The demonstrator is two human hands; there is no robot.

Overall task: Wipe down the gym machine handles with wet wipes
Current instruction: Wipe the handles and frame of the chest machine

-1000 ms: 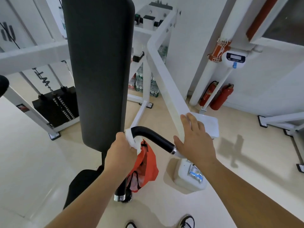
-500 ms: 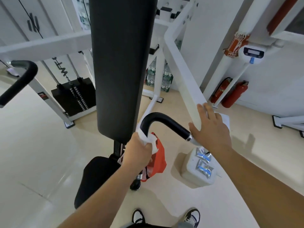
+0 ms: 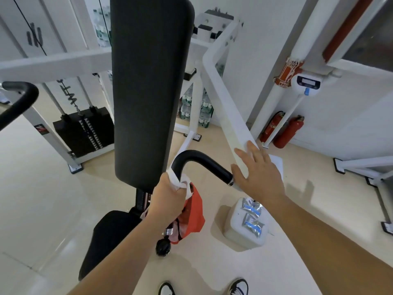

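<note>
A black curved machine handle (image 3: 202,161) arches in the middle of the view, just right of the tall black back pad (image 3: 148,81). My left hand (image 3: 168,199) grips the handle's downward leg with a white wet wipe (image 3: 180,182) wrapped under the fingers. A red plastic bag (image 3: 194,216) hangs below that hand. My right hand (image 3: 259,173) rests flat, fingers straight, on the white frame arm (image 3: 225,99) where the handle joins it. A second black handle (image 3: 19,103) shows at the left edge.
A white block (image 3: 238,228) on the floor carries foil wipe packets (image 3: 253,218). Black weight stack (image 3: 85,133) stands at back left, the black seat (image 3: 106,237) below the pad. Two red fire extinguishers (image 3: 282,130) lean by the wall. My shoes (image 3: 238,287) are at the bottom edge.
My left hand with the wipe has slid down the handle's bend toward its lower leg. My right hand has stayed on the white arm. The view has shifted a little.
</note>
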